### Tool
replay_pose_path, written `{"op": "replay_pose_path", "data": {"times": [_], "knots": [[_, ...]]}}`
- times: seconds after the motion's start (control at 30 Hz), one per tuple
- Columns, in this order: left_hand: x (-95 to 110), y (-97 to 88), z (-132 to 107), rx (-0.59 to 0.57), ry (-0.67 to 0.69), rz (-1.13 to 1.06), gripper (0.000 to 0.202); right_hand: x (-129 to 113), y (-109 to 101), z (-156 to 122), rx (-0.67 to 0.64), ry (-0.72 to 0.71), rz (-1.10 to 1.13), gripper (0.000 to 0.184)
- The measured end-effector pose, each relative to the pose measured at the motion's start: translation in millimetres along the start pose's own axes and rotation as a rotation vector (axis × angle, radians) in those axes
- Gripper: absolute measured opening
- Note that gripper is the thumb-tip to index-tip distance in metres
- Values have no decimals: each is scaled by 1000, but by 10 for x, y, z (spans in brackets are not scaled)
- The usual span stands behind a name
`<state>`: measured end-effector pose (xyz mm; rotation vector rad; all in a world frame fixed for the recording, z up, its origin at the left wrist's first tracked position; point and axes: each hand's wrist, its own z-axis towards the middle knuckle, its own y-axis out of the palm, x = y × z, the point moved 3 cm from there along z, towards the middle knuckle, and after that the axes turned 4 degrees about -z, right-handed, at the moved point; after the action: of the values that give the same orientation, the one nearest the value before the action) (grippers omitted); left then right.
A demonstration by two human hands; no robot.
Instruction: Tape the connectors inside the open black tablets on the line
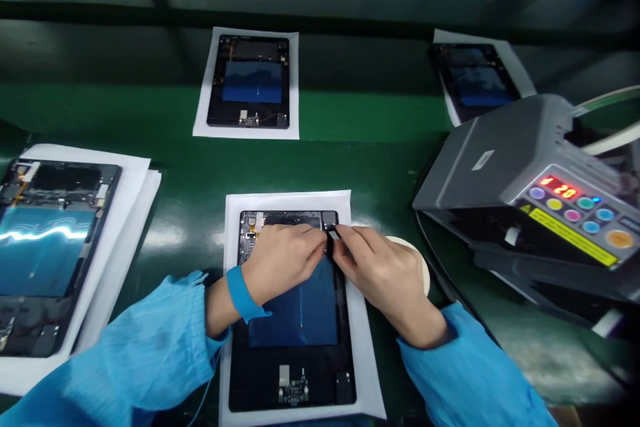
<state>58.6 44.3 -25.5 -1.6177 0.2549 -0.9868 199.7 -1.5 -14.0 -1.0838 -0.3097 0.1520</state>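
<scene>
Fine component work on uncovered tablet [293,327], beneath both hands.
Left hand [287,257], right hand [385,273] nearly pinched, hold unclear; next move likely calls for steady fingertip precision.

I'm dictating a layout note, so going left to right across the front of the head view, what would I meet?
Tablet at the left edge, blue wristband, left hand, right hand, grey machine with a lit display. The tablet under the hands overlaps both, so it is left out.
</scene>
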Motion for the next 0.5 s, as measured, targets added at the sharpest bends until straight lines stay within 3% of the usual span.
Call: {"op": "replay_pose_path", "data": {"times": [0.5], "knots": [[12, 11, -9, 27, 8, -29, 21, -26, 9, -7, -5, -16, -12, 16]]}}
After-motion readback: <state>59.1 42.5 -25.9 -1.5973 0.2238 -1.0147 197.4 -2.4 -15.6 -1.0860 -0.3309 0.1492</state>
